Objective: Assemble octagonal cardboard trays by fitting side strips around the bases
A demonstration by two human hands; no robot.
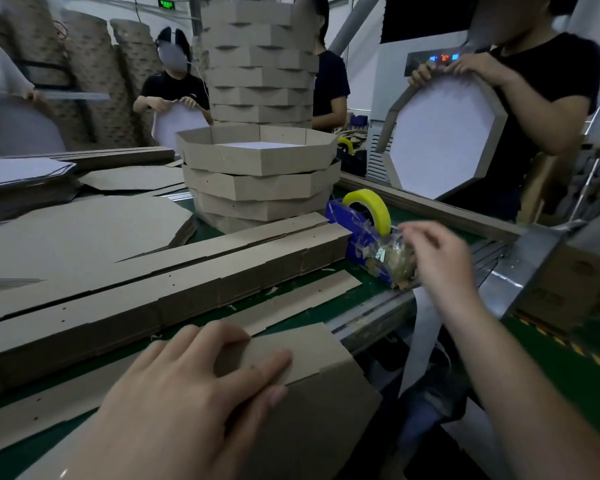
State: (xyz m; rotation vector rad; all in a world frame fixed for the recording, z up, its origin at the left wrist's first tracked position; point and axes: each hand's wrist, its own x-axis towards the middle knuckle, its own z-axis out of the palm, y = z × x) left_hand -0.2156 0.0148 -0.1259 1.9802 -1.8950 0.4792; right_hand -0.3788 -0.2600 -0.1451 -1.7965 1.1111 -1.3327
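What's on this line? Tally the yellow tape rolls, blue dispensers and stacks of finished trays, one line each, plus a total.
Yellow tape rolls: 2
Blue dispenser: 1
Stacks of finished trays: 2, a short near one and a tall one behind
Total: 5

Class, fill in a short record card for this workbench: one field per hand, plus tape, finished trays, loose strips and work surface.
Left hand: fingers flat on a folded cardboard piece at the near edge
Right hand: pinches the tape end at the blue dispenser
Tape roll: yellow core, upright in the dispenser
Finished trays: stacked, mid-table
Side strips: flat piles left of the dispenser
Surface: green table
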